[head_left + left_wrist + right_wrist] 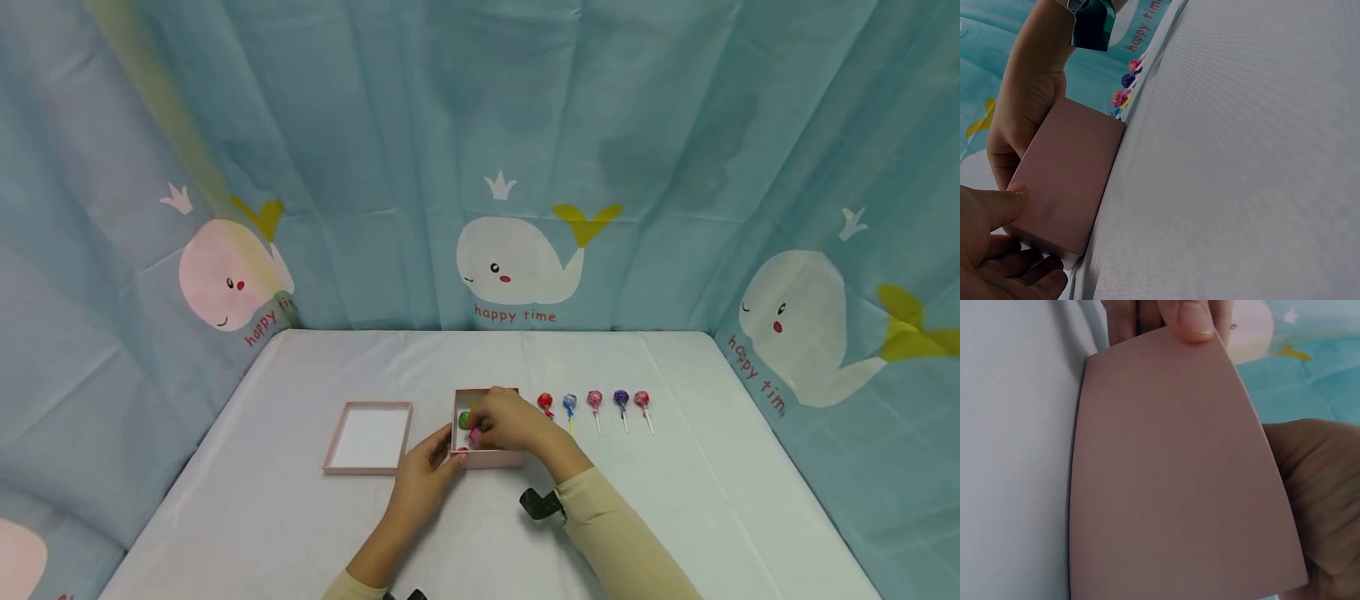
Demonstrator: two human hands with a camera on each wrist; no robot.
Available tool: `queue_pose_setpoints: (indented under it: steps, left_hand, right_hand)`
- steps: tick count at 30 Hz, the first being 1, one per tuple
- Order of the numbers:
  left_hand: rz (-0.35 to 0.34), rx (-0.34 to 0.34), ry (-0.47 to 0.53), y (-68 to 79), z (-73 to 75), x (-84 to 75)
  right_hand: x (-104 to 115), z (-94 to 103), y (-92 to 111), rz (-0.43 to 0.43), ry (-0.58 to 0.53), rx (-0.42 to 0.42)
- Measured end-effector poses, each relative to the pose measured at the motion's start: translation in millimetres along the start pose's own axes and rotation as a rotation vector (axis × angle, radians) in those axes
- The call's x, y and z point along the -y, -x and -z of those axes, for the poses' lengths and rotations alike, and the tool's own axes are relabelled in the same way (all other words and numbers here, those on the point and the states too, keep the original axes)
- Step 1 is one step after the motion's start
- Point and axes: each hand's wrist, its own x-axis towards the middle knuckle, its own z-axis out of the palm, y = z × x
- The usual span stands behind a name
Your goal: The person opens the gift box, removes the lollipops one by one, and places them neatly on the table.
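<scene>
A pink open-topped box (491,459) stands on the white table with several wrapped candies inside, among them a green one (465,420) and a pink one (475,435). My left hand (422,475) grips the box's near left corner, its thumb (1010,205) on the front wall and its other fingers along the left side. Reaching down into the box from the right, my right hand (510,419) has its fingertips beside the pink candy. The box wall hides those fingertips in both wrist views, and I cannot tell whether they pinch the candy.
A shallow pink lid (368,436) with a white inside lies left of the box. To the right, several lollipops lie in a row, including a red one (545,401), a blue one (570,402) and a purple one (621,398). A whale-print curtain (405,167) surrounds the table.
</scene>
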Motion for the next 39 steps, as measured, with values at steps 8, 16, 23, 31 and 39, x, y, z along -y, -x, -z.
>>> queue_pose_setpoints:
  steps: [8,16,23,31,39]
  left_hand:
    - [0.006,-0.005,-0.033,-0.4,-1.0,0.6]
    - [-0.009,-0.009,-0.049,0.8,-0.7,-0.5]
    - [0.034,-0.006,-0.069,0.7,-1.7,-3.0]
    - [0.062,-0.004,-0.069,0.6,-2.8,-3.3]
    - [0.062,-0.012,-0.068,1.0,-2.7,-1.8]
  right_hand:
    - [3.9,13.3,5.5,-0.031,-0.137,-0.147]
    - [8.8,30.2,13.8,-0.04,-0.233,-0.324]
    - [9.5,46.4,29.7,-0.068,-0.298,-0.42]
    - [1.0,55.2,55.7,-0.223,-0.339,-0.487]
    - [-11.1,45.6,81.9,-0.303,-0.385,-0.513]
